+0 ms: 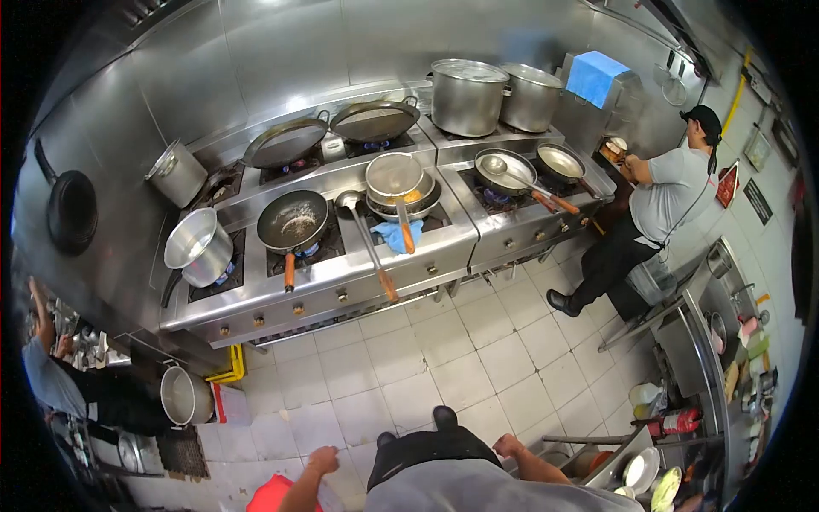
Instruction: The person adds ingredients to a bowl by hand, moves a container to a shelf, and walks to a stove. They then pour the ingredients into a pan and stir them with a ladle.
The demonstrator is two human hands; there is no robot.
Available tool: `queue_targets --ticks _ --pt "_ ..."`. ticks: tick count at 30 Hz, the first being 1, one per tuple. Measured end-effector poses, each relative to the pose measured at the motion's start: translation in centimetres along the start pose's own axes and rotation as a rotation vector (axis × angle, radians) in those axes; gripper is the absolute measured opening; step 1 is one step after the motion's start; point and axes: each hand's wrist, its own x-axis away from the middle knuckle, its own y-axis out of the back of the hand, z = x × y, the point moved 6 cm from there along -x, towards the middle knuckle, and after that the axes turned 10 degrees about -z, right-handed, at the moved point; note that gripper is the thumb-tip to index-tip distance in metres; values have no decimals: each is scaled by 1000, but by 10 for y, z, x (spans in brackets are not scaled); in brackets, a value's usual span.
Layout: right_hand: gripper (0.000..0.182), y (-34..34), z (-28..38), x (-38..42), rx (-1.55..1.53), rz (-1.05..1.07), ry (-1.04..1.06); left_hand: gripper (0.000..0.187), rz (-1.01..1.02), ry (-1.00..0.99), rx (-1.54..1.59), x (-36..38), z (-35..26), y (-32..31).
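Note:
My left hand (322, 461) hangs beside my body, its fingers curled closed, with nothing visible in them. Just beyond that forearm is a red object (277, 495). On the other side, my right hand (508, 447) is loosely closed too, near the end of a steel counter, and I see no object in it. Ahead on the range, out of reach of both hands, a dark frying pan (293, 224) with bits of food sits over a flame. Beside it lies a long ladle (367, 235). A strainer (395, 177) rests over a pan, above a blue cloth (399, 237).
The steel range (341, 286) holds a saucepan (198, 247), two woks (375, 122) and tall stockpots (467, 98), several burners lit. A co-worker (670, 183) stands at the right end, another person (64, 375) at the left. A pot (185, 397) stands low at left; a sink counter (708, 358) runs along the right.

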Motion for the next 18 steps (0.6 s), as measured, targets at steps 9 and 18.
queue_targets --ticks 9,18 --pt "19 41 -67 12 -814 -190 -564 33 97 -301 571 -76 -236 -45" --pt "17 56 -127 2 -966 11 -824 74 16 240 457 -36 -177 -51"
